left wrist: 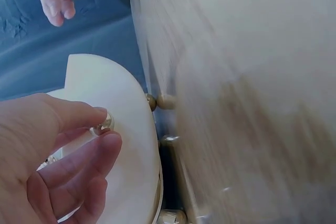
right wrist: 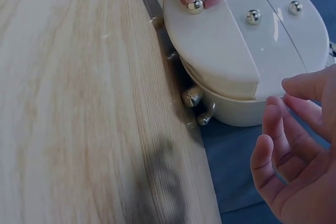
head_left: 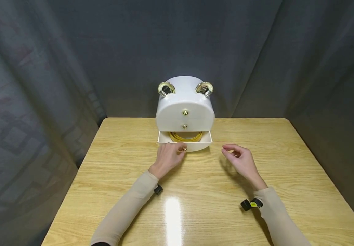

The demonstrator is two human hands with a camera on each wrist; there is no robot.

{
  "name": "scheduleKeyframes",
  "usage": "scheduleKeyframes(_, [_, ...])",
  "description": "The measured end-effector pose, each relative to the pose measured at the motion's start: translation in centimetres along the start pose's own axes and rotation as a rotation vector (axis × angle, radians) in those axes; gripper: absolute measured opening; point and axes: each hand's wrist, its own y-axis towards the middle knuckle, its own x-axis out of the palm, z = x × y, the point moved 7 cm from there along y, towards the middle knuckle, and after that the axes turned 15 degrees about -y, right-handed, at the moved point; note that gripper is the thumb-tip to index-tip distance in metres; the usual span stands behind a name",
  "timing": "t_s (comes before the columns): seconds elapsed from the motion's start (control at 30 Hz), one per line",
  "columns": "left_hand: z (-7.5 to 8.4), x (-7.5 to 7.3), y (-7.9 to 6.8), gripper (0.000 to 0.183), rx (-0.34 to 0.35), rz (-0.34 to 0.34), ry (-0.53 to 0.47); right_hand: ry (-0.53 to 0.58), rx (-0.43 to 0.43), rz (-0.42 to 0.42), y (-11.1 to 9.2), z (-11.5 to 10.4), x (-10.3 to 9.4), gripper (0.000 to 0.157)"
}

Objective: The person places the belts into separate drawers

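A rounded white drawer box (head_left: 184, 106) with gold fittings stands toward the back of the table. Its bottom drawer (head_left: 199, 147) is pulled out, and a yellow coil (head_left: 184, 139) lies inside. My left hand (head_left: 168, 155) pinches the small gold knob (right wrist: 195, 7) of that drawer between thumb and fingertips. To the right of the drawer, my right hand (head_left: 239, 160) hovers over the table with loosely bent fingers and holds nothing. In the right wrist view its fingers (right wrist: 281, 137) appear near the box's side.
The wooden table (head_left: 127, 143) has grey curtains (head_left: 127, 58) behind and beside it. Two gold rings (head_left: 166, 89) stick up from the box top like ears. Two more gold knobs (head_left: 185, 112) mark the drawers above, which are closed. Gold feet (right wrist: 192, 97) support the box.
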Motion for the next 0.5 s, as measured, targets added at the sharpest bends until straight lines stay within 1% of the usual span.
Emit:
scheduleKeyframes(0.13, [-0.2,0.0,0.2,0.016,-0.007,0.005,-0.004,-0.008,-0.015,-0.003,-0.4,-0.2,-0.2,0.029])
scheduleKeyframes(0.33, [-0.4,-0.1,0.6,0.015,-0.019,0.02,-0.005,-0.051,-0.008,-0.003,-1.0,-0.3,-0.5,0.028])
scheduleKeyframes(0.5, [-0.6,0.0,0.8,0.016,-0.039,0.011,-0.014,-0.069,-0.02,-0.005,-1.3,-0.4,-0.5,0.026])
